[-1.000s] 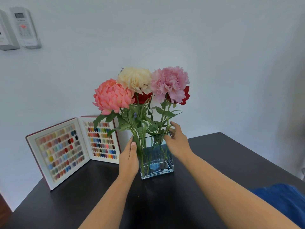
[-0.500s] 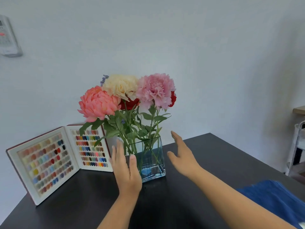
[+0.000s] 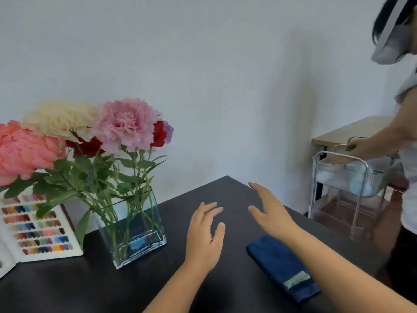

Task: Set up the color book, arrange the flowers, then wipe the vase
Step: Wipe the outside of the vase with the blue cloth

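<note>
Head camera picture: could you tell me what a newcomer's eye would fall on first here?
Most likely the big bouquet of flowers in pink, cream, coral and red, standing in a clear glass vase at the left of the black table. Next, the left hand and right hand, open and empty above the table, with a folded blue cloth lying under the right forearm.

A plain pale wall (image 3: 225, 75) stands behind the black table (image 3: 203, 195). At right, a metal-framed cart (image 3: 343, 177) stands before a light wooden desk (image 3: 352, 129), a person (image 3: 406, 136) reaching over it.
</note>
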Action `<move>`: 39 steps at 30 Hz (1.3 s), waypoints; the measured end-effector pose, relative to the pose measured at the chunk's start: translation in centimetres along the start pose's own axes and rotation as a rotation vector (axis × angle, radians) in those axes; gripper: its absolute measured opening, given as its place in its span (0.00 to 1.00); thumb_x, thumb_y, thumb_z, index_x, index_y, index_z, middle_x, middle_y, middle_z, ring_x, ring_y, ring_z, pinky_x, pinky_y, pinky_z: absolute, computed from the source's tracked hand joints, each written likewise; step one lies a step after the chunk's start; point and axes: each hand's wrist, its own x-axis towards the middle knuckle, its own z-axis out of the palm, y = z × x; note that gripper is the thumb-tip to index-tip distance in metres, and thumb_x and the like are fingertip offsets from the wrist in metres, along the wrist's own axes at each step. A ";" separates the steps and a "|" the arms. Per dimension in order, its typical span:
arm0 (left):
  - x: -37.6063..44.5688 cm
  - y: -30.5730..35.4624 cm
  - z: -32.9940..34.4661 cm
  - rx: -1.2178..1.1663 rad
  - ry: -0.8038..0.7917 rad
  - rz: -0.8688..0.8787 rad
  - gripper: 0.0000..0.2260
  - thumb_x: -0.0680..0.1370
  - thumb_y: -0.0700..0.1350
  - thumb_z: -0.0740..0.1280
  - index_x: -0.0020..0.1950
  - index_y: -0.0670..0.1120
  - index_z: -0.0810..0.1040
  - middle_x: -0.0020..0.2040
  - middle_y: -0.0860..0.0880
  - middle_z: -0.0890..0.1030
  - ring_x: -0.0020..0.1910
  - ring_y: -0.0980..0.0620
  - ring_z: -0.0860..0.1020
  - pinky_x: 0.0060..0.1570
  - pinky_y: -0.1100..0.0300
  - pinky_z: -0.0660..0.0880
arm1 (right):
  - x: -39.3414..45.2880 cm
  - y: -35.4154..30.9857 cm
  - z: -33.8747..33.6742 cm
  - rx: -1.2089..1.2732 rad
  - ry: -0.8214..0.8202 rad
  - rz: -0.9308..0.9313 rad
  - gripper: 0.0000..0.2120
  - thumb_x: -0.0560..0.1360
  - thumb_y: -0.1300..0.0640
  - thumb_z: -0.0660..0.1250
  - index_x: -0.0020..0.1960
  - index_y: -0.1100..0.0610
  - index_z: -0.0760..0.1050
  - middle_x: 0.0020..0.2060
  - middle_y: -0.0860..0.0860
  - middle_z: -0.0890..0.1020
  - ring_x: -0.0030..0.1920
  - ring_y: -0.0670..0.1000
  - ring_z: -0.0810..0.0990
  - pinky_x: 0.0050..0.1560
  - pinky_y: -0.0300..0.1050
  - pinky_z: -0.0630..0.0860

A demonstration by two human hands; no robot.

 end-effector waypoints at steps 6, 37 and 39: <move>-0.4 1.1 5.3 0.115 -0.244 -0.014 0.17 0.81 0.52 0.59 0.69 0.57 0.71 0.71 0.64 0.65 0.76 0.61 0.49 0.73 0.57 0.56 | -2.9 4.6 -1.7 -0.196 -0.111 0.122 0.26 0.78 0.53 0.61 0.74 0.45 0.59 0.76 0.47 0.57 0.73 0.48 0.58 0.68 0.42 0.61; 0.4 4.4 6.0 -0.241 -0.238 -0.311 0.18 0.77 0.42 0.67 0.58 0.64 0.71 0.48 0.59 0.79 0.47 0.66 0.75 0.43 0.72 0.70 | -7.0 5.9 -0.4 -0.415 -0.299 0.122 0.37 0.71 0.28 0.53 0.76 0.42 0.54 0.77 0.48 0.53 0.76 0.51 0.49 0.74 0.53 0.47; 0.9 4.9 4.8 -0.222 -0.215 -0.258 0.19 0.77 0.42 0.66 0.58 0.66 0.71 0.48 0.60 0.78 0.49 0.69 0.74 0.43 0.73 0.70 | -6.7 4.7 0.4 -0.233 -0.228 0.093 0.29 0.75 0.37 0.59 0.74 0.42 0.59 0.73 0.43 0.63 0.73 0.49 0.60 0.73 0.51 0.58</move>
